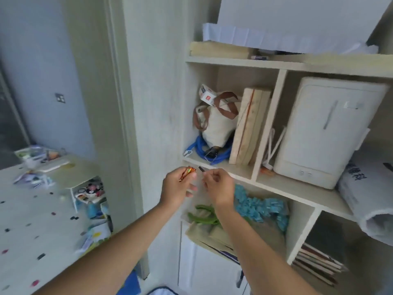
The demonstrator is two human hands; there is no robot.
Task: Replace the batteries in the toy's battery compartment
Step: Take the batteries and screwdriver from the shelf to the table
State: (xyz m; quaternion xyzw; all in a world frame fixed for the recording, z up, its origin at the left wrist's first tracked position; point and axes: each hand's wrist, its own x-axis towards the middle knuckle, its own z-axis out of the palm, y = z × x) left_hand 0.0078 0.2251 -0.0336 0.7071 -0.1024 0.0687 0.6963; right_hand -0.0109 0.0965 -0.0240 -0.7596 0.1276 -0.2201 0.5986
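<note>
Two bare forearms rise from the bottom edge and converge near the middle of the view, in front of a pale shelf unit [234, 60]. The left hand [177, 189] is turned palm inward, wrist slightly bent, with thumb and forefinger pinching a battery [188, 173] in an orange and gold wrapper; the battery slants up toward one o'clock from that hand. The other left fingers are loosely curled beneath it. Just beside it, at three o'clock, the right hand [219, 186] shows its back to the camera, fingers curled in and pressed together, pinching a small dark strip [202, 169] that points toward ten o'clock; what the strip is I cannot tell. The two hands are close but apart. Behind them, at twelve o'clock, a cloth bag [219, 122] sits on a blue cord [204, 150]. A white box-shaped appliance [327, 133] stands at two o'clock. A cluttered table [32, 220] lies at nine o'clock.
</note>
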